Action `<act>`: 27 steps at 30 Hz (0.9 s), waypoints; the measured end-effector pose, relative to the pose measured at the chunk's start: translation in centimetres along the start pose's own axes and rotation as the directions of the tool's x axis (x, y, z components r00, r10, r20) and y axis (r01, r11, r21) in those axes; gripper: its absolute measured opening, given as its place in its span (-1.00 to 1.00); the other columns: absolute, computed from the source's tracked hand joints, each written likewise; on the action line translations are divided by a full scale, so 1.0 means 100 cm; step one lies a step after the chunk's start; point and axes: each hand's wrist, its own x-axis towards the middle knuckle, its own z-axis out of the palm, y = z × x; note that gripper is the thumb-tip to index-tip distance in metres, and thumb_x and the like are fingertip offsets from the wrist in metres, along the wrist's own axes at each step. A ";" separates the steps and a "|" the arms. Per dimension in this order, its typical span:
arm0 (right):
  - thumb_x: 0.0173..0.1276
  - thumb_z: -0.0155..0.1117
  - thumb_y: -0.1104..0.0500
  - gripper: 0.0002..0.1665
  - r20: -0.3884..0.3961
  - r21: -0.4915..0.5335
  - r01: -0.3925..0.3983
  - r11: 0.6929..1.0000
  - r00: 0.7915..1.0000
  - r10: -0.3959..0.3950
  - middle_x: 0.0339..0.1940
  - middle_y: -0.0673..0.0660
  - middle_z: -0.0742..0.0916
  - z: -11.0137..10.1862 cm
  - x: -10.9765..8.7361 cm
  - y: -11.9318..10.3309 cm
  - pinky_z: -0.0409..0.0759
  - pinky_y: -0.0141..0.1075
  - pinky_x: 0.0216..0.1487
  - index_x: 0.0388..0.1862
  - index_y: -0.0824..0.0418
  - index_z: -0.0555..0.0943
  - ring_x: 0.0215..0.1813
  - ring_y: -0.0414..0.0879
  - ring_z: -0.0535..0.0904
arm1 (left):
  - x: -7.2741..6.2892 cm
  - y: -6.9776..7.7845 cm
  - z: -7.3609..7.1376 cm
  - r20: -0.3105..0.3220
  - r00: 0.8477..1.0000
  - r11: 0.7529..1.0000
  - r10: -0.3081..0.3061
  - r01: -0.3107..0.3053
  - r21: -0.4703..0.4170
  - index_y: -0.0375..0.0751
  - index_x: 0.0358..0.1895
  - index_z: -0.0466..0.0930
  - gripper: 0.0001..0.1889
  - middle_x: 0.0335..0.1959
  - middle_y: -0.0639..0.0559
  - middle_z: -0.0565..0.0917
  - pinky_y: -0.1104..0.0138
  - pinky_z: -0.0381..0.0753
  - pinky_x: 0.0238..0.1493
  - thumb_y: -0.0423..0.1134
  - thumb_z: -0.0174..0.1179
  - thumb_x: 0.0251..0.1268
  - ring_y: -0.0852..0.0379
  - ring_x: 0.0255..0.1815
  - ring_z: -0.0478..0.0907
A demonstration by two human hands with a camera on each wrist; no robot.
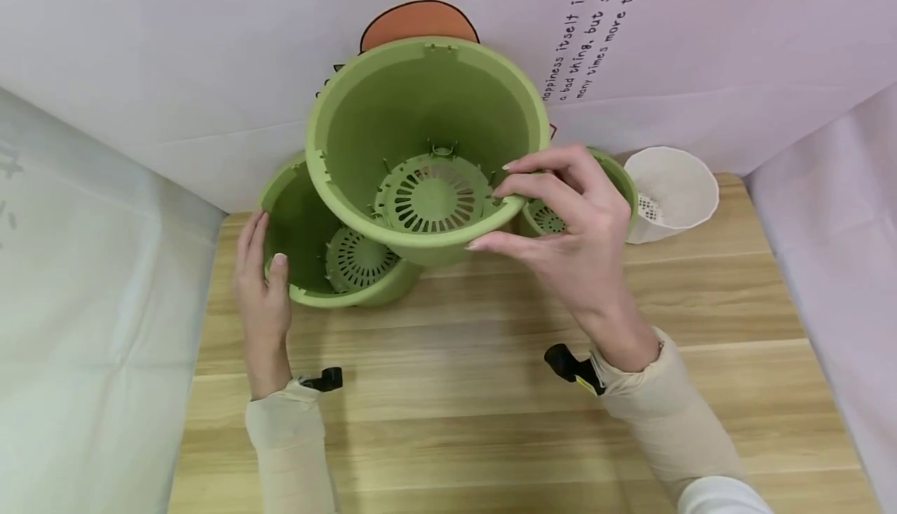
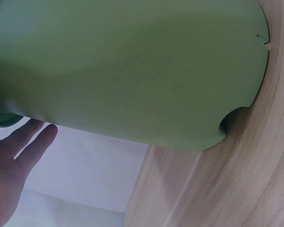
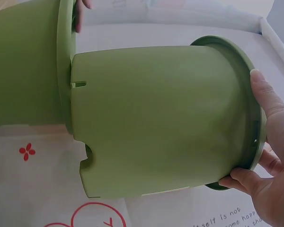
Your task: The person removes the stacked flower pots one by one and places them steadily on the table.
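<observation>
A large green plastic flowerpot (image 1: 434, 78), slotted in its base, is held up off the table. My right hand (image 1: 578, 222) grips its near right rim, thumb outside and fingers over the edge. In the right wrist view the raised flowerpot (image 3: 165, 118) has its base against or just above the rim of a second green flowerpot (image 3: 26, 71). That second flowerpot (image 1: 294, 218) stands on the table at the left, partly covered by the raised one. My left hand (image 1: 262, 288) touches its left rim with fairly straight fingers; the left wrist view shows fingers (image 2: 35, 146) beside its wall.
Behind my right hand stands a smaller green pot (image 1: 620, 187), mostly hidden. A white pot (image 1: 676, 187) with a perforated base is to its right. The wooden table (image 1: 448, 420) meets a printed cloth backdrop (image 1: 210, 47) close behind the pots. Cloth walls flank both sides.
</observation>
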 end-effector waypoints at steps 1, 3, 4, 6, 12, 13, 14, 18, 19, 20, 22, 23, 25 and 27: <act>-0.16 0.59 -0.25 -0.37 0.000 -0.007 -0.004 1.000 1.000 0.004 -0.25 0.22 0.71 -0.002 -0.001 0.001 0.47 -0.39 -0.15 -0.41 0.28 0.75 -0.18 0.05 0.61 | 0.000 0.000 0.001 0.000 1.000 1.000 0.001 -0.001 0.000 -0.25 0.42 0.38 -0.21 0.45 -0.02 0.37 0.15 0.11 0.51 0.34 -0.06 0.40 -0.08 0.50 0.21; -0.17 0.59 -0.26 -0.37 -0.003 -0.017 -0.016 1.000 1.000 0.016 -0.25 0.22 0.71 -0.006 -0.002 0.002 0.47 -0.39 -0.14 -0.42 0.28 0.75 -0.17 0.06 0.60 | 0.000 -0.001 0.002 0.004 1.000 1.000 0.000 0.000 -0.001 -0.24 0.42 0.38 -0.20 0.45 -0.05 0.37 0.16 0.11 0.51 0.34 -0.06 0.40 -0.06 0.50 0.21; -0.16 0.59 -0.26 -0.37 -0.004 -0.021 -0.022 1.000 1.000 0.022 -0.25 0.23 0.71 -0.008 -0.003 0.002 0.48 -0.40 -0.13 -0.42 0.29 0.75 -0.16 0.07 0.60 | 0.000 -0.001 0.002 0.005 1.000 1.000 -0.001 0.001 -0.003 -0.24 0.42 0.38 -0.20 0.45 -0.07 0.37 0.16 0.11 0.51 0.35 -0.06 0.40 -0.05 0.50 0.21; -0.17 0.59 -0.26 -0.36 -0.008 -0.025 -0.032 0.999 0.999 0.032 -0.25 0.24 0.70 -0.012 -0.004 0.003 0.49 -0.39 -0.10 -0.43 0.30 0.74 -0.15 0.08 0.59 | 0.000 -0.001 0.004 0.008 1.000 1.000 -0.002 0.002 -0.003 -0.24 0.43 0.37 -0.20 0.45 -0.10 0.37 0.16 0.12 0.51 0.35 -0.07 0.40 -0.03 0.50 0.21; -0.17 0.58 -0.28 -0.32 -0.045 -0.045 -0.048 0.998 0.998 0.046 -0.28 0.30 0.69 -0.022 -0.007 0.003 0.55 -0.36 -0.02 -0.47 0.34 0.73 -0.15 0.11 0.59 | 0.000 0.002 0.005 -0.002 1.000 1.000 0.004 -0.004 0.002 -0.29 0.42 0.38 -0.22 0.44 -0.15 0.37 0.16 0.13 0.50 0.31 -0.08 0.43 -0.05 0.49 0.23; -0.18 0.58 -0.29 -0.32 -0.052 -0.049 -0.051 0.997 0.997 0.049 -0.28 0.31 0.69 -0.023 -0.007 0.003 0.55 -0.37 -0.01 -0.47 0.34 0.73 -0.15 0.10 0.59 | 0.001 0.007 0.005 -0.003 1.000 1.000 0.004 -0.004 0.001 -0.33 0.41 0.37 -0.21 0.44 -0.18 0.37 0.16 0.13 0.50 0.30 -0.08 0.44 -0.08 0.49 0.23; -0.18 0.57 -0.29 -0.31 -0.058 -0.052 -0.055 0.997 0.997 0.052 -0.28 0.31 0.68 -0.024 -0.007 0.003 0.55 -0.37 -0.02 -0.47 0.34 0.73 -0.15 0.10 0.58 | 0.002 0.012 0.006 -0.004 1.000 1.000 0.003 -0.003 0.000 -0.37 0.40 0.37 -0.21 0.43 -0.22 0.37 0.17 0.13 0.50 0.29 -0.09 0.45 -0.12 0.48 0.22; -0.19 0.57 -0.30 -0.29 -0.069 -0.062 -0.059 0.996 0.996 0.055 -0.27 0.31 0.69 -0.028 -0.007 0.005 0.54 -0.36 -0.03 -0.47 0.35 0.74 -0.14 0.07 0.58 | 0.005 0.038 0.006 -0.009 1.000 1.000 0.010 -0.010 -0.011 -0.57 0.34 0.34 -0.17 0.38 -0.43 0.35 0.15 0.12 0.50 0.25 -0.10 0.48 -0.35 0.44 0.21; -0.19 0.57 -0.31 -0.29 -0.070 -0.063 -0.060 0.996 0.996 0.055 -0.27 0.31 0.69 -0.028 -0.008 0.005 0.54 -0.36 -0.02 -0.46 0.35 0.74 -0.14 0.07 0.58 | 0.006 0.043 0.006 -0.009 1.000 1.000 0.009 -0.009 -0.013 -0.59 0.33 0.33 -0.16 0.37 -0.47 0.34 0.14 0.12 0.50 0.25 -0.11 0.49 -0.39 0.43 0.21; -0.19 0.57 -0.31 -0.29 -0.074 -0.064 -0.058 0.996 0.996 0.054 -0.27 0.31 0.69 -0.029 -0.008 0.006 0.54 -0.36 -0.02 -0.46 0.35 0.74 -0.14 0.07 0.58 | 0.006 0.045 0.006 -0.008 1.000 1.000 0.005 -0.005 -0.012 -0.60 0.33 0.32 -0.15 0.36 -0.49 0.33 0.15 0.11 0.51 0.26 -0.12 0.49 -0.41 0.43 0.20; -0.20 0.58 -0.30 -0.29 -0.081 -0.064 -0.056 0.996 0.995 0.051 -0.27 0.31 0.69 -0.031 -0.009 0.006 0.55 -0.36 -0.03 -0.46 0.35 0.75 -0.14 0.06 0.58 | 0.006 0.049 0.006 -0.007 1.000 1.000 -0.005 0.005 -0.010 -0.61 0.33 0.31 -0.15 0.36 -0.53 0.32 0.14 0.10 0.51 0.26 -0.12 0.49 -0.43 0.42 0.20; -0.20 0.58 -0.30 -0.29 -0.084 -0.060 -0.056 0.997 0.995 0.050 -0.28 0.31 0.69 -0.031 -0.009 0.007 0.55 -0.36 -0.03 -0.47 0.35 0.75 -0.15 0.06 0.58 | 0.006 0.049 0.006 -0.005 1.000 1.000 -0.011 0.011 -0.007 -0.61 0.34 0.31 -0.15 0.36 -0.52 0.32 0.14 0.10 0.51 0.26 -0.12 0.49 -0.43 0.42 0.19; -0.21 0.59 -0.30 -0.29 -0.092 -0.055 -0.057 0.997 0.994 0.052 -0.28 0.31 0.69 -0.033 -0.010 0.008 0.55 -0.37 -0.04 -0.47 0.36 0.74 -0.15 0.06 0.58 | 0.006 0.050 0.007 -0.003 1.000 1.000 -0.017 0.017 -0.006 -0.60 0.34 0.30 -0.16 0.37 -0.52 0.31 0.14 0.09 0.52 0.24 -0.11 0.49 -0.43 0.43 0.19; -0.21 0.58 -0.30 -0.29 -0.096 -0.062 -0.059 0.996 0.994 0.053 -0.29 0.31 0.69 -0.034 -0.011 0.008 0.53 -0.37 -0.03 -0.48 0.36 0.75 -0.15 0.05 0.58 | 0.006 0.049 0.006 0.000 1.000 1.000 -0.019 0.019 -0.010 -0.60 0.35 0.30 -0.18 0.37 -0.51 0.31 0.14 0.09 0.52 0.23 -0.10 0.50 -0.42 0.43 0.19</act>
